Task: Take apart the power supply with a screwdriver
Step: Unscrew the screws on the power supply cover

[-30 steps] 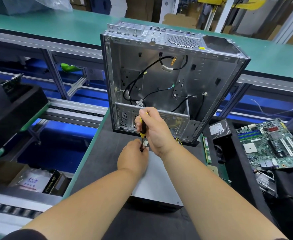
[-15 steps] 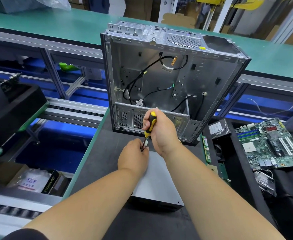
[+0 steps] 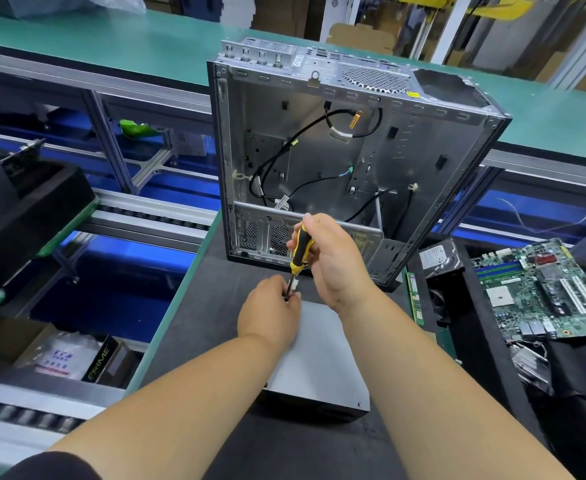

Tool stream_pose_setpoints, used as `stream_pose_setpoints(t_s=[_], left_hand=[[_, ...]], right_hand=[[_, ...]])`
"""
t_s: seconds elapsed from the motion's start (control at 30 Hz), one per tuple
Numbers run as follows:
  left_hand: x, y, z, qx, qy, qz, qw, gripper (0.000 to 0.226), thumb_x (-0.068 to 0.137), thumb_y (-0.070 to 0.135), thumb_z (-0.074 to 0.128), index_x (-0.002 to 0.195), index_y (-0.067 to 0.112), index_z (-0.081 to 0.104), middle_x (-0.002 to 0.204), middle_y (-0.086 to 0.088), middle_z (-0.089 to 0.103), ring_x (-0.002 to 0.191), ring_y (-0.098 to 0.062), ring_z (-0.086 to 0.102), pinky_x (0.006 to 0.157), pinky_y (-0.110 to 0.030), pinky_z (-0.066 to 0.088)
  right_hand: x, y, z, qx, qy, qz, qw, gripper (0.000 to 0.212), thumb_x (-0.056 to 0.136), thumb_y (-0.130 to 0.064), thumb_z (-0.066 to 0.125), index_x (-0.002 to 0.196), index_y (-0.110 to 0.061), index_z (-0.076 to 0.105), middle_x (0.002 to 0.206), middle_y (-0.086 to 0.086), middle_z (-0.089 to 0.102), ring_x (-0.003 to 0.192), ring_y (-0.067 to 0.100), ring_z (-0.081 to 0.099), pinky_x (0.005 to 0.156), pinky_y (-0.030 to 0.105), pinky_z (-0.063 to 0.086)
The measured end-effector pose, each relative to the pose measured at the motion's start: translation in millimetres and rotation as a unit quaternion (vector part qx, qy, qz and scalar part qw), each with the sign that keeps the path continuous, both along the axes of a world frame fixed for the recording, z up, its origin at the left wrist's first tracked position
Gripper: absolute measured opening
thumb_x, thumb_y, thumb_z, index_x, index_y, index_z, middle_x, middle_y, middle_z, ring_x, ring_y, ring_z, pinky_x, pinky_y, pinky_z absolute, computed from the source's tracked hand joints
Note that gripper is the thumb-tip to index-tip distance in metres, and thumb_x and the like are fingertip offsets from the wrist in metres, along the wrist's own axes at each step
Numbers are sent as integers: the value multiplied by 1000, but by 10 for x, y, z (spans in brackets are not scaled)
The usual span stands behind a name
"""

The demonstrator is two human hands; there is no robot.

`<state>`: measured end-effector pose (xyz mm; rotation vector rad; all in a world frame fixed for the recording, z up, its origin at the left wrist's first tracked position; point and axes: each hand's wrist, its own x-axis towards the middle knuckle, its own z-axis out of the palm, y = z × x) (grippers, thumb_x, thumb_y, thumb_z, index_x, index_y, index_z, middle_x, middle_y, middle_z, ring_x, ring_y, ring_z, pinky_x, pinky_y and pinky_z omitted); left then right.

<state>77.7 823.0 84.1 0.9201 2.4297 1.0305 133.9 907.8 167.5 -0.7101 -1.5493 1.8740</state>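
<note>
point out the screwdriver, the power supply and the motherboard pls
screwdriver [image 3: 302, 249], head view, on the black and yellow handle.
power supply [image 3: 322, 362], head view, on its bare grey top panel.
motherboard [image 3: 541, 292], head view, middle of the green board.

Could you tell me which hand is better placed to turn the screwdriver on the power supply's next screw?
The right hand: it grips the screwdriver by its handle. The left hand pinches the shaft at the far edge of the power supply.

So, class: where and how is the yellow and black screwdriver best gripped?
By the handle of the screwdriver, from the right, as the right hand does. It stands nearly upright, tip down at the power supply, with the left hand by its shaft.
</note>
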Motion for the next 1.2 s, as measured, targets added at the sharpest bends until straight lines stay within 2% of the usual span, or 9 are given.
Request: stream_pose_setpoints(t_s=[0.23, 0.37, 0.47, 0.57, 0.7, 0.8, 1.0, 1.1, 1.2], left_hand=[[1, 7, -20, -2, -2, 0, 1000, 25, 87, 39, 65, 78, 21, 50, 87, 9, 52, 75, -16, 52, 57, -29, 37], [-7, 12, -18, -1, -9, 3, 1000, 24, 85, 38, 65, 79, 21, 50, 85, 8, 51, 75, -16, 52, 56, -29, 37], [-5, 10, -21, -2, -10, 1, 1000, 23, 85, 38, 65, 80, 20, 51, 87, 7, 52, 77, -18, 54, 59, -30, 40], [-8, 6, -22, 0, -8, 1, 1000, 24, 86, 38, 65, 79, 21, 50, 87, 6, 52, 77, -18, 53, 59, -30, 40], [-12, 11, -30, 3, -7, 0, 1000, 27, 86, 40, 66, 78, 21, 49, 85, 6, 52, 76, -19, 52, 56, -29, 36], [-13, 14, -36, 7, -8, 2, 1000, 28, 86, 40, 67, 76, 23, 48, 83, 8, 50, 72, -16, 51, 54, -28, 33], [-20, 9, -35, 4, -17, 0, 1000, 25, 85, 37, 66, 76, 22, 48, 85, 6, 53, 73, -17, 52, 55, -28, 36], [-16, 9, -40, 9, -21, 2, 1000, 25, 84, 37, 67, 75, 22, 48, 85, 6, 53, 72, -16, 52, 56, -28, 37], [-18, 14, -44, 12, -26, 5, 1000, 26, 84, 36, 67, 74, 23, 47, 84, 7, 51, 69, -14, 51, 55, -28, 35]], right_hand=[[-47, -38, -7, -29, 16, 28, 999, 49, 107, -37, 32, 74, -14, 58, 60, -3, 49, 60, 13, 45, 71, 31, 36], [-70, -95, 5, -46, 37, 48, 997, 42, 100, -45, 43, 77, -13, 55, 60, -3, 43, 59, 12, 39, 64, 25, 36], [-54, -93, 6, -15, 10, 47, 999, 24, 89, -38, 54, 85, -15, 49, 67, -2, 47, 64, 14, 43, 71, 31, 36], [-26, -72, 5, -10, 13, 35, 999, 22, 89, -37, 53, 85, -16, 48, 76, -1, 54, 70, 15, 50, 69, 28, 43], [11, -37, 27, -9, -32, 33, 999, 25, 84, -44, 60, 85, -19, 59, 76, -6, 62, 80, 18, 58, 65, 33, 41], [12, -19, 29, 22, -33, 37, 998, 28, 89, -43, 55, 80, -23, 71, 76, -2, 67, 80, 17, 64, 72, 30, 49], [-108, -79, -17, -29, 13, 33, 999, 54, 104, -40, 35, 66, -19, 66, 57, -5, 50, 55, 11, 46, 69, 30, 41], [-105, -95, -12, -41, 37, 39, 998, 46, 101, -43, 38, 72, -17, 61, 57, -4, 46, 55, 12, 42, 64, 25, 39], [-88, -103, -10, -12, 16, 19, 1000, 21, 97, -29, 48, 80, -18, 51, 63, -2, 48, 61, 15, 44, 72, 33, 37]])
